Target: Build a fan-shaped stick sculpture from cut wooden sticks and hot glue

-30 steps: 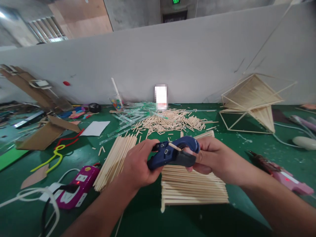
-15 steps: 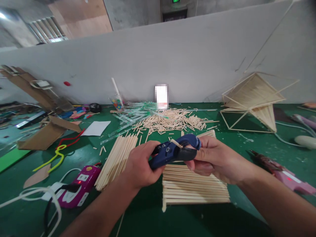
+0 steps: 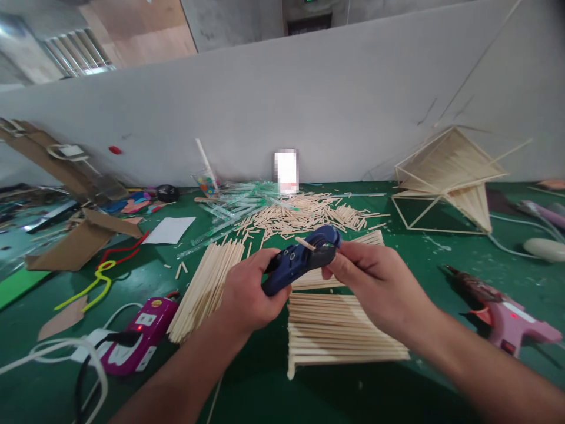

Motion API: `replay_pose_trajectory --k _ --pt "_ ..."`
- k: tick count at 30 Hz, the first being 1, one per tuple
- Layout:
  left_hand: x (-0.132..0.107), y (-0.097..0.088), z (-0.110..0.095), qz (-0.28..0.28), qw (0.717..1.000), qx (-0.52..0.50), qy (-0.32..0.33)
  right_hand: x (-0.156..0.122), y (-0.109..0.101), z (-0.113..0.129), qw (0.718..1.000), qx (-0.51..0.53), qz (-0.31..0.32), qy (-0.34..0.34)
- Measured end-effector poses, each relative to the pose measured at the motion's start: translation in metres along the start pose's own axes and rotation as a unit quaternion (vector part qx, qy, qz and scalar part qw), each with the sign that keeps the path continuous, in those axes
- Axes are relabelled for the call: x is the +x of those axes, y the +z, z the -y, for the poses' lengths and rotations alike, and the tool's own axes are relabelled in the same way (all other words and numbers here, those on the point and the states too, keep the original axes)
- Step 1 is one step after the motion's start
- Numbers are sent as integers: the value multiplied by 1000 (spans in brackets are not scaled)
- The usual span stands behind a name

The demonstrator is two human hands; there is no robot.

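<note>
My left hand (image 3: 252,287) is wrapped around the handles of a blue hand cutter (image 3: 291,270), held above the table. A short end of a thin wooden stick (image 3: 305,243) sticks out at the cutter's curved jaw. At the other side of that jaw my right hand (image 3: 371,274) is closed, its thumb and fingertips pinched on the stick, mostly hidden there. Below the hands lies a panel of parallel sticks (image 3: 339,338) joined along one edge. Behind it is another row of sticks (image 3: 318,280), partly covered. A bundle of long sticks (image 3: 205,288) lies left of my left hand.
Cut stick pieces (image 3: 304,215) and clear plastic tubes (image 3: 233,206) are heaped at the back. A pink glue gun (image 3: 503,315) lies right; a stick frame (image 3: 450,188) stands behind it. A purple power strip (image 3: 143,335) with cables, pipe cleaners and cardboard (image 3: 75,241) are left.
The cutter has tilted, its jaw end rising and shifting left. My right hand has moved slightly left with it, and more of the glue gun shows.
</note>
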State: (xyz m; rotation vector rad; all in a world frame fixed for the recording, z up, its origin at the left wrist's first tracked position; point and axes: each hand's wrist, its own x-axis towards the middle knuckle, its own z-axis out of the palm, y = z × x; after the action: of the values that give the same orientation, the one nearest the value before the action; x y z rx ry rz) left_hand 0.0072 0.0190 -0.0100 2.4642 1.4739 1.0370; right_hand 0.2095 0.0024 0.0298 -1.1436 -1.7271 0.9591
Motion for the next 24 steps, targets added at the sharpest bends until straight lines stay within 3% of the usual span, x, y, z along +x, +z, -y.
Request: replay_pose_trajectory --k 5,12,19,24 --pt "0 -3 0 5 1000 -8 26 4 -12 -1 979 154 126 52" --pt "0 -5 0 -8 995 -11 96 6 -18 -11 863 380 289 165" --pt "0 -3 0 -13 990 -8 139 6 -19 -23 791 460 351 200" --pt "0 -5 -2 -13 988 -12 154 5 -19 -27 770 464 380 219"
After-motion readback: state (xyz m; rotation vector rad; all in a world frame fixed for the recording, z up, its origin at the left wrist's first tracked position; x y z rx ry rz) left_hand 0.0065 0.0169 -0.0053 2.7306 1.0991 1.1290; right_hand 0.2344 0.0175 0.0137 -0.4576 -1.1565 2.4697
